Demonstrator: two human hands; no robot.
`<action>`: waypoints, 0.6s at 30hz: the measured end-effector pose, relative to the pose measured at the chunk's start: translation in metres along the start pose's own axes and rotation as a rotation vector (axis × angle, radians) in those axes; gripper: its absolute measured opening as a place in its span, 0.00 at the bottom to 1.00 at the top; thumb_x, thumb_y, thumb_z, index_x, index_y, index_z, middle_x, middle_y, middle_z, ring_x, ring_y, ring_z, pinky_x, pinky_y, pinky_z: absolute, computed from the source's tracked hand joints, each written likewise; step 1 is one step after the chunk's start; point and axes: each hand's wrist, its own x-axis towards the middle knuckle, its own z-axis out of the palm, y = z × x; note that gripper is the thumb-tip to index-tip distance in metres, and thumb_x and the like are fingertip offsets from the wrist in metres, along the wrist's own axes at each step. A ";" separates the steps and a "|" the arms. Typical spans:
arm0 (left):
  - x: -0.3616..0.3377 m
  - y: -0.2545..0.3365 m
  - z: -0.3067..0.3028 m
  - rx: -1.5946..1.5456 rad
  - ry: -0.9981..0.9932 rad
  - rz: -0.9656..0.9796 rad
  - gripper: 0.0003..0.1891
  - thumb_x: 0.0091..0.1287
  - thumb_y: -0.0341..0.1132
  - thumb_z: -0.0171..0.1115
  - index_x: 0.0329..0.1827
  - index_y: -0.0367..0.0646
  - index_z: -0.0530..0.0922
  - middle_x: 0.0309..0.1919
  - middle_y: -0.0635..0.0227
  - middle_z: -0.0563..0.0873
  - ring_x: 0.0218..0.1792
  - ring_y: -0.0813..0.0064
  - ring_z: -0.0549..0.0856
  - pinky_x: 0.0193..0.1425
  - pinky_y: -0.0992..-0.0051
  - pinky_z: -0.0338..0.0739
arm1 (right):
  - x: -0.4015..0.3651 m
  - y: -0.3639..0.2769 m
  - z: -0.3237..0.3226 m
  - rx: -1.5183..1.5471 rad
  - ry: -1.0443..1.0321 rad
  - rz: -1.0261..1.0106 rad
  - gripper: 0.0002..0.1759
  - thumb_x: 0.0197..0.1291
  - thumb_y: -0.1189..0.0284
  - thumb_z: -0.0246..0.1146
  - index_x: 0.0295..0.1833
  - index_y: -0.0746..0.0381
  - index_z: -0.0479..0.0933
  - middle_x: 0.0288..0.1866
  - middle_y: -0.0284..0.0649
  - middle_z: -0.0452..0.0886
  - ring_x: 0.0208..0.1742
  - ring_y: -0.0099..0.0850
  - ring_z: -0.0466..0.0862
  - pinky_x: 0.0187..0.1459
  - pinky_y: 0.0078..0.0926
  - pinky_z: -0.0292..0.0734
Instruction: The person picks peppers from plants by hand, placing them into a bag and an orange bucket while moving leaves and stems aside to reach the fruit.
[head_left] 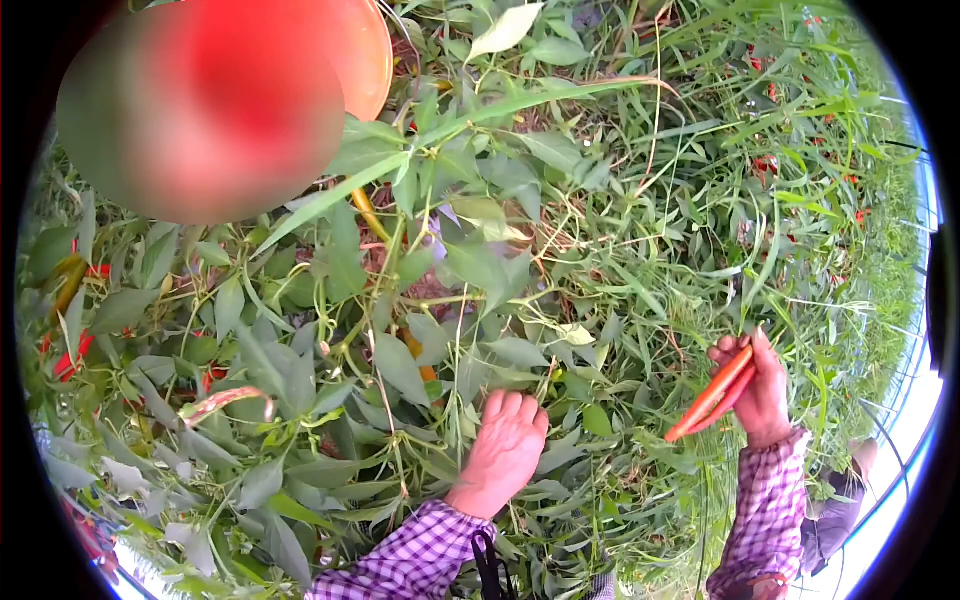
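Observation:
Two red chili peppers (712,394), one more orange than the other, are held side by side in my right hand (764,392), with their tips pointing down and left. My left hand (503,445) reaches into the pepper plant (400,365), back of the hand up. Its fingers are curled together, and leaves hide what they hold, if anything. Just left of that hand, an orange-yellow pepper (416,350) hangs partly behind leaves. Higher up, a yellowish pepper (369,214) hangs on a stem. Both sleeves are purple checked cloth.
An orange-red bucket (368,60) stands at the upper left, partly covered by a large blurred spot. More red peppers (76,358) show among the leaves on the left. Tall grass (800,110) grows at the right. A greyish-purple cloth shape (832,520) lies beyond my right sleeve.

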 end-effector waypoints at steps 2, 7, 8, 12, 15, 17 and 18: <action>0.000 -0.001 0.005 -0.004 -0.004 0.003 0.08 0.62 0.30 0.55 0.39 0.39 0.81 0.37 0.64 0.78 0.49 0.64 0.75 0.65 0.63 0.64 | 0.009 -0.002 0.040 0.277 0.033 -0.042 0.11 0.72 0.63 0.54 0.43 0.59 0.72 0.40 0.41 0.80 0.44 0.39 0.80 0.52 0.41 0.77; 0.001 -0.001 0.006 0.064 -0.113 -0.007 0.12 0.62 0.32 0.54 0.44 0.40 0.82 0.39 0.66 0.78 0.49 0.66 0.75 0.66 0.64 0.62 | 0.037 -0.062 0.220 0.651 -0.236 -0.337 0.17 0.72 0.62 0.56 0.50 0.67 0.70 0.50 0.44 0.75 0.57 0.39 0.75 0.67 0.40 0.68; 0.001 -0.001 0.001 0.067 -0.105 0.005 0.11 0.62 0.31 0.54 0.43 0.40 0.82 0.38 0.66 0.78 0.49 0.66 0.75 0.67 0.64 0.62 | 0.051 -0.066 0.255 0.690 -0.400 -0.423 0.23 0.70 0.59 0.58 0.55 0.69 0.68 0.52 0.47 0.76 0.62 0.41 0.74 0.68 0.41 0.67; -0.001 -0.004 0.001 0.033 -0.050 0.019 0.10 0.61 0.31 0.54 0.41 0.41 0.82 0.38 0.66 0.78 0.49 0.67 0.75 0.66 0.65 0.62 | 0.056 -0.067 0.350 0.153 -0.656 -0.474 0.28 0.65 0.59 0.64 0.59 0.70 0.71 0.52 0.40 0.77 0.52 0.28 0.72 0.56 0.27 0.66; -0.001 -0.003 0.002 0.036 -0.034 0.016 0.10 0.60 0.31 0.54 0.41 0.42 0.82 0.36 0.67 0.77 0.47 0.68 0.75 0.64 0.66 0.62 | 0.043 -0.052 0.304 -0.338 -0.493 -0.830 0.19 0.67 0.63 0.63 0.52 0.69 0.76 0.54 0.46 0.81 0.55 0.30 0.81 0.58 0.28 0.73; -0.001 -0.004 0.003 0.044 -0.011 0.013 0.10 0.60 0.31 0.55 0.41 0.43 0.82 0.36 0.67 0.77 0.47 0.69 0.75 0.63 0.66 0.63 | 0.047 -0.038 0.240 -0.484 -0.570 -0.575 0.13 0.69 0.64 0.60 0.43 0.64 0.80 0.37 0.38 0.85 0.38 0.26 0.85 0.42 0.24 0.79; -0.001 -0.004 0.003 0.051 -0.014 0.013 0.10 0.60 0.31 0.55 0.41 0.43 0.82 0.36 0.67 0.77 0.47 0.69 0.75 0.63 0.67 0.63 | 0.047 -0.026 0.216 -0.616 -0.622 -0.413 0.14 0.70 0.64 0.59 0.39 0.64 0.81 0.34 0.37 0.85 0.35 0.25 0.84 0.39 0.23 0.78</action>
